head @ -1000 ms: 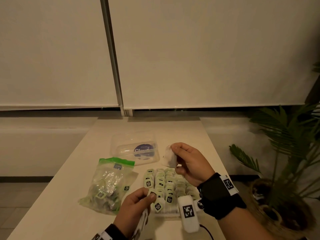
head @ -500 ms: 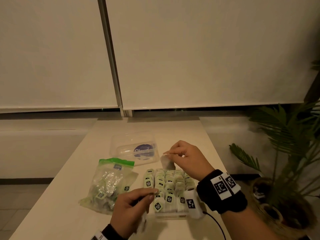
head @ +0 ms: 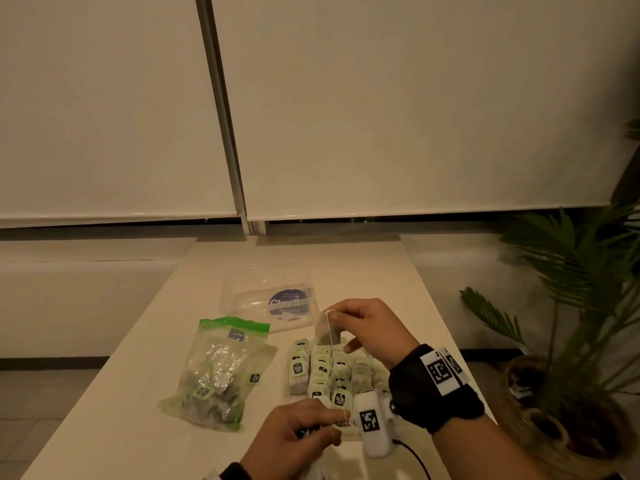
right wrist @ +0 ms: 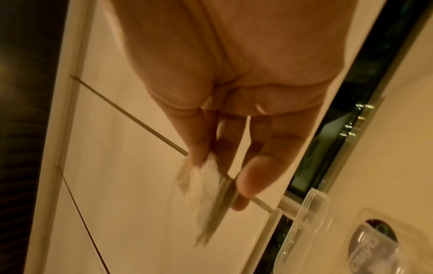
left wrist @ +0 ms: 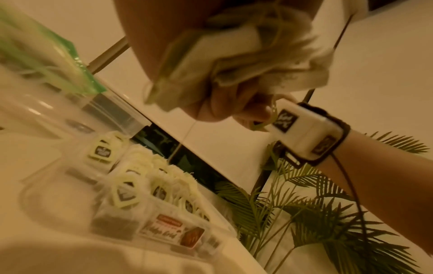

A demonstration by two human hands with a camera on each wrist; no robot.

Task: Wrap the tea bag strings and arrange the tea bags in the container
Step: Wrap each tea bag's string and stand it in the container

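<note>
Two hands: right hand [head: 372, 327] pinches one tea bag [head: 325, 332], left hand [head: 298, 434] its string [head: 337, 368].

Your left hand [head: 298, 434] covers the tag in its grip, and the bottom edge cuts its wrist. The tea bag [right wrist: 206, 196] in your right wrist view is blurred. Your right wrist hides the container's [head: 294, 393] near right corner.

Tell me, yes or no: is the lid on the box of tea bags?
No: the clear lid lies on the table beyond the open box of tea bags.
</note>
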